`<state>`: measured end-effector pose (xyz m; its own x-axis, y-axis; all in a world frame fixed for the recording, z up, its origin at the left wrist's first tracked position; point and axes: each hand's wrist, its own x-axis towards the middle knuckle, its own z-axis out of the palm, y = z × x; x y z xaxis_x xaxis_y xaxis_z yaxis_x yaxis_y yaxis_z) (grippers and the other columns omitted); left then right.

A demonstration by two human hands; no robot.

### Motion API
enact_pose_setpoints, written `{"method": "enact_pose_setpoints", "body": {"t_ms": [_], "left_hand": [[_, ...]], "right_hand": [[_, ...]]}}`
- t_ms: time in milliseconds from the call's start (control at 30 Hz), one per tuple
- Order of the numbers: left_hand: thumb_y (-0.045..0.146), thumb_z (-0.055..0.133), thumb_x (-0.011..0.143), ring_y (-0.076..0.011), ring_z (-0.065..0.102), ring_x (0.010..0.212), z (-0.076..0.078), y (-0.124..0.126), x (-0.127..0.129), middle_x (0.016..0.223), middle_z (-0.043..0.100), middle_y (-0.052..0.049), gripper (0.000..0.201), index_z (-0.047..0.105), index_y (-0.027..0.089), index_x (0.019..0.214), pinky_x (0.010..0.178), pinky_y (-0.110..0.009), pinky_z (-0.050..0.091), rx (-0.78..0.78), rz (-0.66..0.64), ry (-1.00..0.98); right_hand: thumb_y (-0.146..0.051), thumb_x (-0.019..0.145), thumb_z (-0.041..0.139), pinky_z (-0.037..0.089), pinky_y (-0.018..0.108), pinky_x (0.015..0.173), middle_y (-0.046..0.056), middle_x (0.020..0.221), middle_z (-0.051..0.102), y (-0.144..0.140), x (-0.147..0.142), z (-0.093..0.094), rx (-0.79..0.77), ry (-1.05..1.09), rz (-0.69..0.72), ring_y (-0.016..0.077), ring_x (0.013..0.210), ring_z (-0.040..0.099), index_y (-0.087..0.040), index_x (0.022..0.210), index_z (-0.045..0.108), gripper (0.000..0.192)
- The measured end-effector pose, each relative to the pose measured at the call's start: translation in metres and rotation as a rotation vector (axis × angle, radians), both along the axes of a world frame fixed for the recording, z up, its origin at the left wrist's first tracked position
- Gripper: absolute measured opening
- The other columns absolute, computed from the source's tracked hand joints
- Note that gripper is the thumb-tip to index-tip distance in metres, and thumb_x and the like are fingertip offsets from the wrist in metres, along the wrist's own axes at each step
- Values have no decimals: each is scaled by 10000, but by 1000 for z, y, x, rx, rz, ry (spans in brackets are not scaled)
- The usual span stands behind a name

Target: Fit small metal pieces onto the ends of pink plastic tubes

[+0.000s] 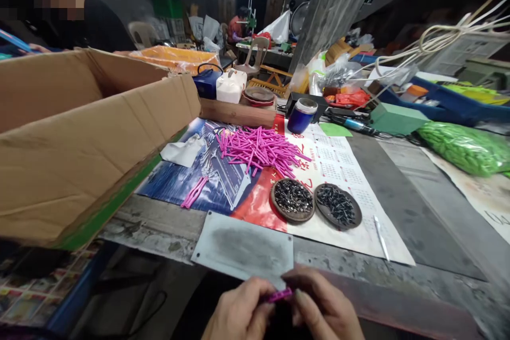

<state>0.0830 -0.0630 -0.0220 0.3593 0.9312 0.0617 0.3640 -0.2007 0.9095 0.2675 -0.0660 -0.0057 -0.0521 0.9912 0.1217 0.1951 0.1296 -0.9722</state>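
Two hands at the near edge, close together: left hand (pixel 239 312) and right hand (pixel 324 309), fingers curled, both pinching one small pink plastic piece (pixel 279 295) between their fingertips, held just above the near rim of the worktop (pixel 414 212). Just beyond the hands, a flat grey metal plate (pixel 243 247) with a dark smudged centre, lying at the worktop edge. Beyond the plate, a printed calendar sheet (pixel 338 170) spread flat; on it, side by side and nearly touching, two round shallow dishes: left dish (pixel 292 200) and right dish (pixel 338 206), each holding small dark metal parts. Right of the dishes, a thin white stick (pixel 381 237) lying on the sheet. Left of the dishes, a few loose pink pieces (pixel 194 192) on the blue part of the sheet. Farther on, a heap of pink plastic sticks (pixel 258 150) in the sheet's middle, with a crumpled white paper (pixel 184 151) to its left. Along the left side, a large open cardboard box (pixel 79 138), its flap tilted over the sheet's left edge. Farther still, a blue cup with a white rim (pixel 302 115), tilted, and a green box (pixel 396 118) to its right. At far right, a bag of green pieces (pixel 464 146). At far left, behind the cardboard box, another person (pixel 95 24), partly in view.
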Motion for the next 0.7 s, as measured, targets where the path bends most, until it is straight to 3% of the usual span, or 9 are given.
{"method": "enact_pose_setpoints", "body": {"t_ms": [100,233,433,700], "left_hand": [[232,489,981,-136,655,633,1,5,-5,750,699,25,172,653,268,1017,622,-206,466,5,42,-60],[294,462,1016,-136,618,590,4,16,-8,714,676,28,185,642,259,991,597,-221,444,10,94,-82],[331,428,1043,-140,597,569,-3,26,-2,715,658,20,229,630,235,991,576,-233,449,12,137,-103],[287,437,1031,-143,637,592,-9,23,-1,730,670,30,182,614,264,992,584,-233,453,64,150,-33]], "right_hand": [[-448,975,592,545,210,595,21,771,717,11,25,11,-24,-180,-134,158,616,668,-236,959,731,254],[-389,970,619,546,222,659,22,817,715,34,56,13,82,-415,-180,168,700,681,-221,923,695,190],[-273,1023,507,543,285,722,65,925,690,72,72,11,260,-734,-79,202,841,694,-207,958,649,169],[-158,1004,492,544,356,806,103,1034,670,115,81,12,318,-1048,126,231,921,668,-192,1048,656,173]]}}
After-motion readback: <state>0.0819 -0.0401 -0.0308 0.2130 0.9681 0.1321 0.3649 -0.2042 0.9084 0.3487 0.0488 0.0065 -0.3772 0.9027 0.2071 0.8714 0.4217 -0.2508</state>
